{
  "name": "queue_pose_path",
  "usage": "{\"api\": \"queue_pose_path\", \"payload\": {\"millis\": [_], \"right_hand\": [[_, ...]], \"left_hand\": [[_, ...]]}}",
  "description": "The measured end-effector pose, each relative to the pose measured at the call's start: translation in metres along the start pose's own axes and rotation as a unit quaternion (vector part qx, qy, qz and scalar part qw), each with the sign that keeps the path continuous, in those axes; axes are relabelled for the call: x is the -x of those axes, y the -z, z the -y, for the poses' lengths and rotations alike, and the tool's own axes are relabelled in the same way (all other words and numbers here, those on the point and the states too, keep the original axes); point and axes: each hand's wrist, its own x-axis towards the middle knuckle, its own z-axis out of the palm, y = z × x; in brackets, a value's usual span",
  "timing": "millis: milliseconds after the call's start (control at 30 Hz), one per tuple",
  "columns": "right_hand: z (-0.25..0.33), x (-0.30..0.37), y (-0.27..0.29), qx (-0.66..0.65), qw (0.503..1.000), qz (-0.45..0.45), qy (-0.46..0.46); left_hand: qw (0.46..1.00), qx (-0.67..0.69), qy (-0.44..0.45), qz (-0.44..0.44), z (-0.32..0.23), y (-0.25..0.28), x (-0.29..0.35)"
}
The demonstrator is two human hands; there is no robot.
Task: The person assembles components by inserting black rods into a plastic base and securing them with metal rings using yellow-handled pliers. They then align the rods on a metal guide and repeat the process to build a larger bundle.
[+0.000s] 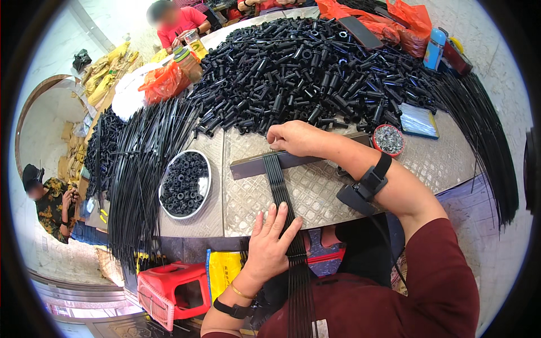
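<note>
Left hand (270,242), lower centre of frame: grip open, fingers spread flat on a bundle of black rods (280,194) at the surface (327,191) edge. Right hand (296,138), centre: fingers curled, pressing the rod ends against a dark flat bar (253,165).

Two hands (270,248) worked; one bowl (186,184) of rings, one red dish (389,139), perhaps two orange bags (164,83), one red stool (172,293).
</note>
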Motion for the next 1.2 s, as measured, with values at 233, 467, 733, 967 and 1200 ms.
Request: {"api": "queue_pose_path", "payload": {"millis": [233, 467, 733, 967, 1200], "right_hand": [[-0.008, 0.013, 0.022, 0.084, 0.995, 0.048, -0.034], [-0.008, 0.007, 0.015, 0.081, 0.996, 0.006, 0.022], [0.110, 0.134, 0.028, -0.060, 0.926, 0.316, 0.196], [0.163, 0.167, -0.037, 0.055, 0.916, 0.114, 0.380], [0.171, 0.169, -0.018, 0.082, 0.929, 0.112, 0.343]], "left_hand": [[1.000, 0.016, 0.008, 0.001, 0.001, 0.001, 0.001], [0.999, 0.032, 0.008, -0.005, -0.003, 0.001, -0.007], [0.999, 0.030, -0.001, 0.016, 0.005, 0.004, 0.012], [0.995, -0.028, -0.040, -0.086, 0.008, -0.008, 0.016], [0.987, 0.120, -0.034, 0.096, 0.023, 0.052, 0.000]]}}
